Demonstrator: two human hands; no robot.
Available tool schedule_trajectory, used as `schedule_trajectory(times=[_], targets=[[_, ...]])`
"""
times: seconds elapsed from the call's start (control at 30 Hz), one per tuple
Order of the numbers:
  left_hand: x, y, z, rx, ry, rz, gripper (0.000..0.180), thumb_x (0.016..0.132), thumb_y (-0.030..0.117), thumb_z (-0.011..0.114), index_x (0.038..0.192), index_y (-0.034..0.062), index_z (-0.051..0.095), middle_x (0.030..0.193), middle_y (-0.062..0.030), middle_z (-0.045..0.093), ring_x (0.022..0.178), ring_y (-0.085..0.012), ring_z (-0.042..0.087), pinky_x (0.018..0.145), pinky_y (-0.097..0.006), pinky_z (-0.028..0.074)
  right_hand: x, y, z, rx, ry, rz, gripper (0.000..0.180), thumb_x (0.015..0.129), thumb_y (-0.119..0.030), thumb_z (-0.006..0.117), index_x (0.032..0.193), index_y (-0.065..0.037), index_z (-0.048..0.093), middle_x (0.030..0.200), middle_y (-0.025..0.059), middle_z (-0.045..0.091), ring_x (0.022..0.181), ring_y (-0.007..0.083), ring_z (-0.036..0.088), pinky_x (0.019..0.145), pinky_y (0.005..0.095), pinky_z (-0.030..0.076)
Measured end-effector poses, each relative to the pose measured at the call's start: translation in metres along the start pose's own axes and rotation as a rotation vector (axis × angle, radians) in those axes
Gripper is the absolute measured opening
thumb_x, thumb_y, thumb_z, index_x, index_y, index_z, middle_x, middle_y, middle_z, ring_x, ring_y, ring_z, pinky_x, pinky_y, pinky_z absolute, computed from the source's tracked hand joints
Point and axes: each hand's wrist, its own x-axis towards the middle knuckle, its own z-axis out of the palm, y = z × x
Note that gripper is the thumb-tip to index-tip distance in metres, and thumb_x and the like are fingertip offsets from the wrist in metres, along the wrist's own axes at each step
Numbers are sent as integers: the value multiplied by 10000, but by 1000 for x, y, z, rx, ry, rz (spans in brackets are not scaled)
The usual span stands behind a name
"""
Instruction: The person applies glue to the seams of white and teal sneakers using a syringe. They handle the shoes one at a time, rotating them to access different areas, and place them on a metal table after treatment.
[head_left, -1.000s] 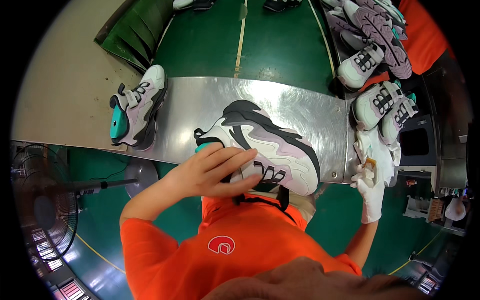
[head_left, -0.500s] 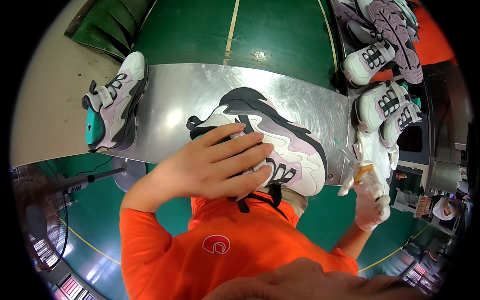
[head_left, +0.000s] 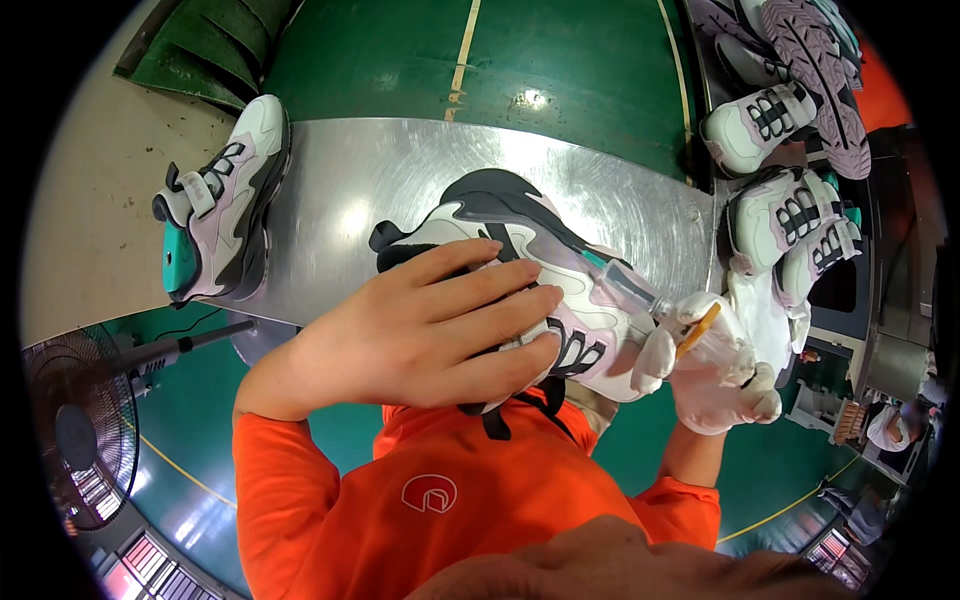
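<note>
A white, lilac and black sneaker point(head_left: 585, 300) lies on its side on the metal plate. My bare left hand point(head_left: 450, 335) is wrapped over its upper, fingers across the strap and lace area. My right hand point(head_left: 715, 375), in a white glove, holds a clear syringe-like dispenser point(head_left: 630, 285) with a teal tip. That tip reaches the side of the sneaker near the sole edge; contact is hard to make out. A yellow-orange stick point(head_left: 698, 330) also shows between the gloved fingers, its ends partly hidden.
Another sneaker point(head_left: 225, 205) with a teal heel stands at the left. Several matching shoes point(head_left: 790, 215) are piled at the right, above a white cloth point(head_left: 765, 310). A green belt point(head_left: 400, 60) runs beyond the metal plate point(head_left: 340, 190). A fan point(head_left: 80, 430) stands lower left.
My right hand has moved left and up, bringing the dispenser from beside the plate's right edge over to the sneaker. My left hand stays on the sneaker.
</note>
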Motion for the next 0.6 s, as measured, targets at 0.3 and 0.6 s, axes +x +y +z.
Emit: schedule_trajectory(times=[0.3, 0.6], targets=[[-2, 0, -2, 2, -45, -11, 286, 814, 179, 691, 1093, 178, 628, 1189, -55, 678, 1057, -253, 666, 919, -393, 531, 5, -4, 3, -27, -30, 7, 1146, 497, -768, 724, 1184, 122, 504, 892, 195, 616, 706, 291, 641, 658, 372, 518], [-2, 1, -6, 6, -74, -20, 268, 816, 182, 691, 1078, 184, 634, 1200, -48, 675, 1076, -248, 662, 937, -395, 527, 1, -15, -7, -43, -14, 113, 1154, 498, -656, 820, 1257, 149, 491, 948, 209, 634, 795, 292, 646, 698, 394, 537]])
